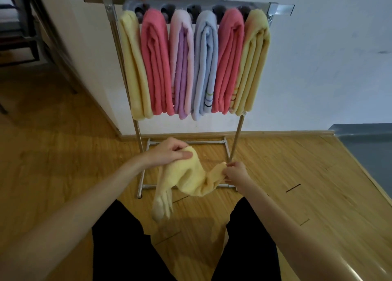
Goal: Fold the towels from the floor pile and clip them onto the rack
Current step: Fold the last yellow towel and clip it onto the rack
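A person stands on the wooden floor (63, 164) facing a metal rack (236, 141) set against the white wall (318, 58). Both hands hold a loose yellow towel (186, 179) in the air, in front of the rack's base and above the floor, between the person's dark trouser legs (118, 238) and the rack.

The left hand (169, 153) grips the towel's upper left part: its fingers (180, 147) are curled over the bunched cloth, with the thumb pressed flat on the front of it. The right hand (236, 173) pinches the towel's right end, fingertips together on a narrow twist of fabric. The cloth sags in a curve between the two hands, and a long tail hangs from below the left hand down toward the floor; that tail is blurred.

Six folded towels hang side by side from the rack's top bar: a yellow one (134, 68) at the left, then pink (156, 64), lilac (182, 68), pale blue (205, 68), pink (230, 64) and yellow (252, 68) at the right. Each touches its neighbour. The clips above them are dark and blurred.
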`<state>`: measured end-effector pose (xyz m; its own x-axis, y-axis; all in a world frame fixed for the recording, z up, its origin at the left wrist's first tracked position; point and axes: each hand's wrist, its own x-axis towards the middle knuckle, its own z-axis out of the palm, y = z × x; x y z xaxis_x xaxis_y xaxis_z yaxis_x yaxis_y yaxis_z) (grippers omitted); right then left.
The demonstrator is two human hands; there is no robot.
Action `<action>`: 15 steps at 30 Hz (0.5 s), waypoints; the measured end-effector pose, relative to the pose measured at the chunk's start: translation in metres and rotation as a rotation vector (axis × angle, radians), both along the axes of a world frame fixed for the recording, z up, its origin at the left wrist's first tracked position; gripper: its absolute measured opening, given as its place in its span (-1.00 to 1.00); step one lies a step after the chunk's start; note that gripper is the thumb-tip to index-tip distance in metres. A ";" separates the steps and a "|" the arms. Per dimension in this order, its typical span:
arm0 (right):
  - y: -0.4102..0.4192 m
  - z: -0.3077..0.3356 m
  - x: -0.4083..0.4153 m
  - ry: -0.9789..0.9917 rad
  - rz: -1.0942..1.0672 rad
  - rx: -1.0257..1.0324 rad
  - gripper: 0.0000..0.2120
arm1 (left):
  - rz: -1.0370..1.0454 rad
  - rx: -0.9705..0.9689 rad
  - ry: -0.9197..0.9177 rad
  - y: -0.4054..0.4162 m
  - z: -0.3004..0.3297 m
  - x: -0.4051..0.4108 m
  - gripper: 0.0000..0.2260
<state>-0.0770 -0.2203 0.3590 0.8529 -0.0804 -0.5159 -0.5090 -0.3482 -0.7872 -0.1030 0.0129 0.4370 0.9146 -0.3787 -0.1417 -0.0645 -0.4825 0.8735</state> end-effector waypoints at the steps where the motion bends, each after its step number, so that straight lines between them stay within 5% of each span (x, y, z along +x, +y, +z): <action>1: 0.001 0.001 -0.002 0.019 0.143 -0.123 -0.66 | -0.066 0.013 -0.006 -0.001 0.014 -0.001 -0.88; 4: 0.004 0.004 -0.004 -0.074 0.535 -0.608 -0.58 | -0.204 0.069 -0.025 -0.006 0.039 0.002 -0.81; 5: 0.007 0.007 -0.004 -0.142 0.559 -0.632 -0.63 | -0.233 0.072 -0.024 -0.008 0.045 0.003 -0.78; 8: 0.018 0.021 -0.006 -0.298 0.467 -0.116 -0.76 | -0.284 0.078 -0.006 -0.011 0.054 0.007 -0.87; 11: 0.018 0.038 -0.006 -0.175 0.489 0.512 -0.64 | -0.291 0.107 0.002 -0.011 0.057 0.011 -0.85; 15: 0.018 0.051 -0.007 -0.190 0.711 0.493 -0.55 | -0.259 0.116 0.013 -0.001 0.058 0.014 -0.84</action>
